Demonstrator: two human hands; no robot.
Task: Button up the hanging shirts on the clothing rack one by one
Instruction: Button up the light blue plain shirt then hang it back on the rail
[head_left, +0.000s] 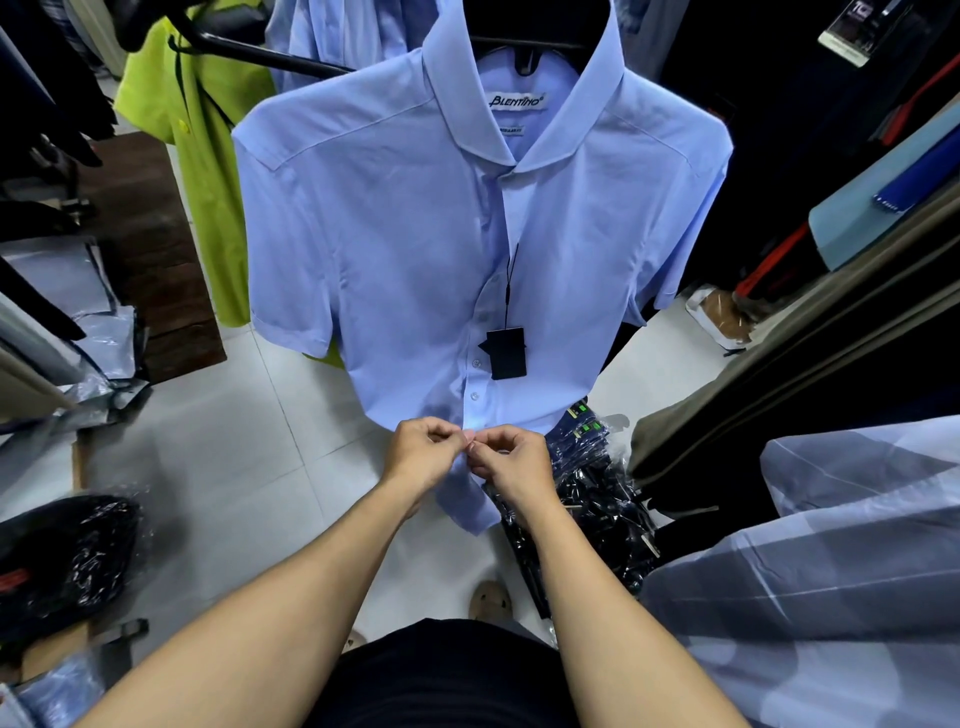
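A light blue short-sleeved shirt (405, 249) hangs on a black hanger from the rack's black rail (260, 54), facing me. Its front placket is closed down the middle, with white buttons showing near the bottom. A black price tag (506, 353) dangles on a cord over the placket. My left hand (423, 454) and my right hand (511, 460) meet at the shirt's lower hem. Both pinch the placket fabric between thumb and fingers at the lowest button, which the fingertips hide.
A lime green shirt (202, 156) hangs behind on the left, another blue shirt behind the front one. Dark garments hang at right. Plastic-wrapped dark clothing (587, 499) lies on the white tiled floor at right, more bags at left. A wooden bench (156, 270) stands at left.
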